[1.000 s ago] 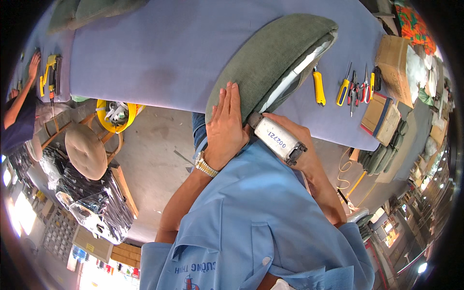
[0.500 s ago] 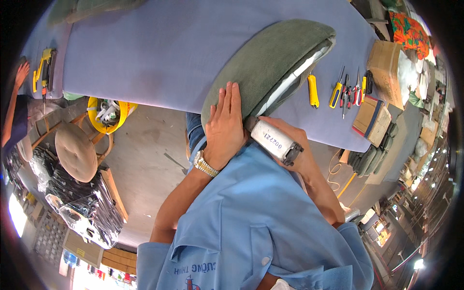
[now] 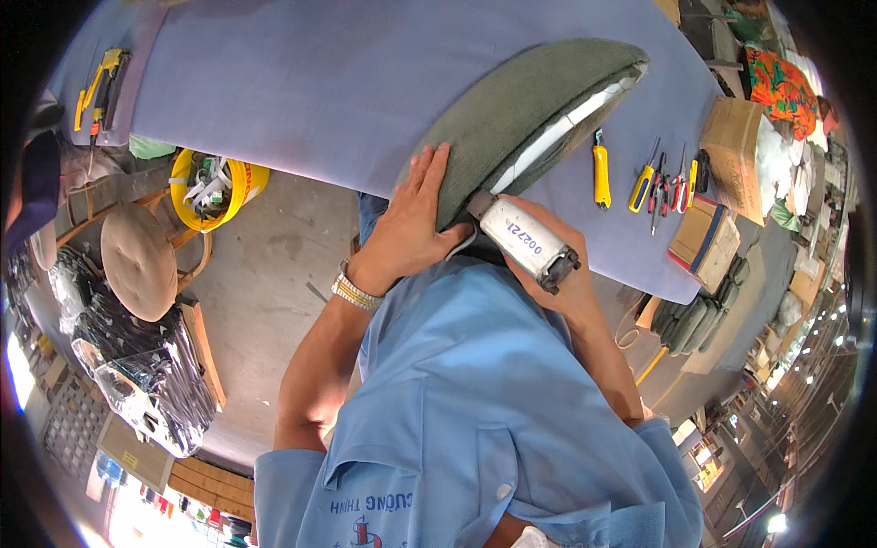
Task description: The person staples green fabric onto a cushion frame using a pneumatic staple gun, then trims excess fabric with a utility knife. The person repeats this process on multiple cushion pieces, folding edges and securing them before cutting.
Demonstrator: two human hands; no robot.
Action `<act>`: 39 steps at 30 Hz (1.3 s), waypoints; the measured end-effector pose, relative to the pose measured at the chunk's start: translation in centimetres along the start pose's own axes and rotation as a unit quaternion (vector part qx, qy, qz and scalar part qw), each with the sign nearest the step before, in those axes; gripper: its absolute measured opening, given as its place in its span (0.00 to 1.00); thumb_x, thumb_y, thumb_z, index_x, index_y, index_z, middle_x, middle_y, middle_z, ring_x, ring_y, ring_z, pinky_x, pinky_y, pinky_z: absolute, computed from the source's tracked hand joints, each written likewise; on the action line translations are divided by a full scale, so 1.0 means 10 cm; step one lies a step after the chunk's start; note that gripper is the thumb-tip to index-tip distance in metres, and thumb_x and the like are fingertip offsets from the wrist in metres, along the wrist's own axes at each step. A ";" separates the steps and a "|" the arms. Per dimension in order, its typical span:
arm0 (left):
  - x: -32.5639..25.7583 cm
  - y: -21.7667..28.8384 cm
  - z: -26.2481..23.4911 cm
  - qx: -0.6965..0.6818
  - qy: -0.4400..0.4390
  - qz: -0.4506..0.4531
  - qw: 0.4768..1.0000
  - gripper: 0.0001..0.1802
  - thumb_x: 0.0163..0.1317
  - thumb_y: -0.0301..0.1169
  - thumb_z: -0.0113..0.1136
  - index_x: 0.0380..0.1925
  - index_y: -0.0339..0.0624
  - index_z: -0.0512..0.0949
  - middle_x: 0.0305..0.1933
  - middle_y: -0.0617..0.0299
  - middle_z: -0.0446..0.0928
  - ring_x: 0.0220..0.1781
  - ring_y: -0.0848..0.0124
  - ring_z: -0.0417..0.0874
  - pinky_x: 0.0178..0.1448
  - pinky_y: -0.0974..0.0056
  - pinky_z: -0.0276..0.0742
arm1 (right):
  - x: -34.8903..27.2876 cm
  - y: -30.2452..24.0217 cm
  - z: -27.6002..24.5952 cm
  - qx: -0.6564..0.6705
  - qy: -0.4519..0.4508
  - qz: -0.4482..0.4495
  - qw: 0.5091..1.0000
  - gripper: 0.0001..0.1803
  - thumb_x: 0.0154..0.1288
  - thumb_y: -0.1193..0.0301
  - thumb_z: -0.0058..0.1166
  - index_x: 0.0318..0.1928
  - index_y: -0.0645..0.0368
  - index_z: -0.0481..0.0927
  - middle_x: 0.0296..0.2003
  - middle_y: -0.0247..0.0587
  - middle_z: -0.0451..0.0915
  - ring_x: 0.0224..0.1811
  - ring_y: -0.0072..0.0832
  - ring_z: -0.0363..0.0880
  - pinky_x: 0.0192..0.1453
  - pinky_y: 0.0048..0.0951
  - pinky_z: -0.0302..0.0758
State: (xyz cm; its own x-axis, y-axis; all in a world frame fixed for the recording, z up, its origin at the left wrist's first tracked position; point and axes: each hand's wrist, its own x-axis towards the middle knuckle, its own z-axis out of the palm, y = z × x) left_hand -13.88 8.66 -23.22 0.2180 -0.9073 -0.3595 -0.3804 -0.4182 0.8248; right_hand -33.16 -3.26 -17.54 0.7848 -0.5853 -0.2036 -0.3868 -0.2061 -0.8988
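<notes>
A curved, green fabric-covered cushion lies at the table's near edge, a white strip showing along the open seam on its right side. My left hand holds its near end, fingers laid over the fabric and thumb at the lower edge. In my right hand is a staple gun with a pale body and black end cap. Its dark nose meets the cushion close to the near end of the white strip. The handle is mostly hidden behind the body and my fingers.
On the blue-covered table, a yellow utility knife, a screwdriver and pliers lie right of the cushion. Beyond stands a cardboard box. At left are a yellow bucket and a round-seated stool.
My left thumb has spread away from the fingers along the cushion's near end. Cushion and staple gun sit slightly farther right in view. Another person's hand at the far left is out of sight.
</notes>
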 end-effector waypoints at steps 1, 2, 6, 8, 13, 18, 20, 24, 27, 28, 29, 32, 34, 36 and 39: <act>-0.03 0.05 0.02 0.018 0.015 -0.012 1.000 0.59 0.57 0.36 0.73 0.82 0.38 0.46 0.83 0.34 0.51 0.85 0.43 0.53 0.83 0.50 0.59 | -0.01 -0.01 0.01 -0.005 0.011 0.007 1.000 0.33 0.55 0.71 0.69 0.64 0.61 0.80 0.56 0.54 0.85 0.57 0.47 0.86 0.63 0.37 0.80; -0.04 0.08 0.03 0.036 0.030 -0.024 0.999 0.57 0.58 0.35 0.72 0.81 0.37 0.47 0.83 0.34 0.53 0.84 0.43 0.55 0.82 0.50 0.62 | -0.02 -0.01 0.02 -0.006 0.010 0.007 1.000 0.34 0.55 0.70 0.69 0.65 0.61 0.80 0.56 0.54 0.85 0.58 0.46 0.86 0.64 0.37 0.79; -0.11 0.17 0.01 0.094 0.043 -0.034 0.994 0.54 0.59 0.33 0.69 0.80 0.36 0.49 0.81 0.36 0.57 0.79 0.42 0.66 0.72 0.49 0.75 | -0.12 0.02 0.05 -0.006 0.015 0.011 1.000 0.36 0.56 0.70 0.70 0.67 0.61 0.79 0.58 0.54 0.85 0.60 0.42 0.86 0.65 0.36 0.78; -0.11 0.23 -0.02 0.095 0.034 -0.043 0.994 0.53 0.59 0.33 0.68 0.80 0.35 0.49 0.80 0.36 0.59 0.76 0.42 0.70 0.69 0.48 0.78 | -0.16 0.02 0.06 -0.007 0.017 0.007 1.000 0.35 0.56 0.72 0.69 0.67 0.62 0.78 0.58 0.53 0.85 0.59 0.41 0.86 0.64 0.35 0.79; -0.12 0.19 0.05 0.117 0.034 -0.047 0.991 0.54 0.61 0.36 0.70 0.80 0.35 0.49 0.82 0.39 0.58 0.81 0.45 0.63 0.68 0.48 0.81 | -0.19 0.03 0.03 0.005 -0.005 -0.008 1.000 0.34 0.57 0.75 0.68 0.67 0.63 0.78 0.58 0.51 0.85 0.57 0.39 0.87 0.62 0.33 0.80; -0.13 0.24 0.08 0.136 0.029 -0.062 0.988 0.56 0.60 0.34 0.71 0.81 0.35 0.46 0.82 0.39 0.57 0.81 0.44 0.63 0.67 0.47 0.81 | -0.19 0.00 0.02 0.017 -0.024 0.037 0.999 0.38 0.55 0.69 0.70 0.68 0.60 0.77 0.59 0.51 0.84 0.59 0.40 0.87 0.63 0.35 0.79; -0.14 0.16 0.18 0.140 0.057 -0.043 0.988 0.56 0.59 0.32 0.71 0.81 0.35 0.46 0.82 0.39 0.57 0.81 0.43 0.64 0.67 0.46 0.81 | -0.18 -0.02 0.06 0.018 -0.023 0.059 0.998 0.38 0.55 0.69 0.70 0.68 0.59 0.77 0.59 0.51 0.84 0.59 0.41 0.87 0.63 0.35 0.79; -0.09 0.24 0.08 0.128 0.024 -0.084 0.988 0.56 0.58 0.31 0.71 0.81 0.35 0.47 0.82 0.38 0.58 0.80 0.43 0.64 0.67 0.46 0.80 | -0.16 0.01 0.11 0.045 -0.009 0.037 0.998 0.35 0.55 0.73 0.68 0.67 0.62 0.77 0.59 0.53 0.84 0.58 0.43 0.87 0.63 0.35 0.80; -0.10 0.25 0.08 0.122 0.030 -0.076 0.989 0.56 0.58 0.30 0.71 0.80 0.34 0.47 0.81 0.38 0.58 0.80 0.43 0.65 0.67 0.46 0.80 | -0.20 0.03 0.08 0.018 -0.002 -0.001 1.000 0.35 0.55 0.74 0.67 0.67 0.63 0.78 0.59 0.53 0.84 0.58 0.44 0.87 0.64 0.36 0.80; -0.11 0.24 0.09 0.124 0.031 -0.073 0.989 0.56 0.58 0.30 0.71 0.80 0.34 0.48 0.81 0.38 0.58 0.80 0.43 0.65 0.67 0.46 0.80 | -0.21 0.05 0.08 -0.005 0.001 -0.012 1.000 0.35 0.55 0.74 0.67 0.67 0.63 0.78 0.60 0.53 0.84 0.59 0.44 0.87 0.64 0.37 0.80; -0.11 0.24 0.09 0.126 0.032 -0.070 0.989 0.56 0.57 0.30 0.72 0.80 0.34 0.48 0.81 0.38 0.58 0.80 0.43 0.65 0.67 0.46 0.80 | -0.23 0.07 0.08 0.002 0.002 -0.010 1.000 0.36 0.55 0.71 0.68 0.67 0.62 0.78 0.60 0.53 0.84 0.59 0.44 0.86 0.65 0.37 0.79; -0.14 0.22 0.10 0.130 0.034 -0.060 0.989 0.56 0.57 0.28 0.71 0.80 0.34 0.48 0.81 0.38 0.58 0.80 0.43 0.65 0.67 0.47 0.80 | -0.30 0.13 0.11 0.013 -0.003 -0.010 1.000 0.38 0.53 0.67 0.69 0.67 0.61 0.78 0.60 0.53 0.84 0.60 0.44 0.86 0.65 0.37 0.78; -0.15 0.20 0.11 0.135 0.038 -0.053 0.989 0.56 0.56 0.27 0.71 0.80 0.33 0.48 0.81 0.37 0.58 0.80 0.43 0.65 0.68 0.47 0.80 | -0.29 0.13 0.12 0.006 -0.010 -0.032 0.999 0.37 0.53 0.75 0.69 0.67 0.64 0.78 0.60 0.52 0.84 0.59 0.45 0.86 0.65 0.37 0.80; -0.16 0.18 0.15 0.140 0.052 -0.041 0.988 0.56 0.56 0.25 0.70 0.80 0.33 0.47 0.81 0.37 0.58 0.80 0.43 0.65 0.68 0.47 0.80 | -0.29 0.08 0.12 0.034 -0.012 -0.016 0.999 0.36 0.53 0.74 0.68 0.67 0.64 0.78 0.59 0.52 0.84 0.58 0.45 0.87 0.64 0.37 0.80; -0.17 0.15 0.21 0.150 0.073 -0.028 0.986 0.55 0.55 0.23 0.70 0.80 0.32 0.48 0.80 0.37 0.59 0.79 0.43 0.66 0.67 0.47 0.81 | -0.23 0.06 0.17 0.049 -0.008 0.018 0.999 0.38 0.51 0.68 0.70 0.66 0.59 0.79 0.56 0.51 0.85 0.56 0.46 0.86 0.62 0.37 0.79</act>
State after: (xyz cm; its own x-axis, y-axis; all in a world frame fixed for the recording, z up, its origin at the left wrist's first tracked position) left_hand -16.70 9.44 -22.28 0.3652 -0.8756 -0.3162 -0.6072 -0.4815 0.6321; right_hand -34.31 -0.70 -18.30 0.7793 -0.5780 -0.2424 -0.3663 -0.1062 -0.9244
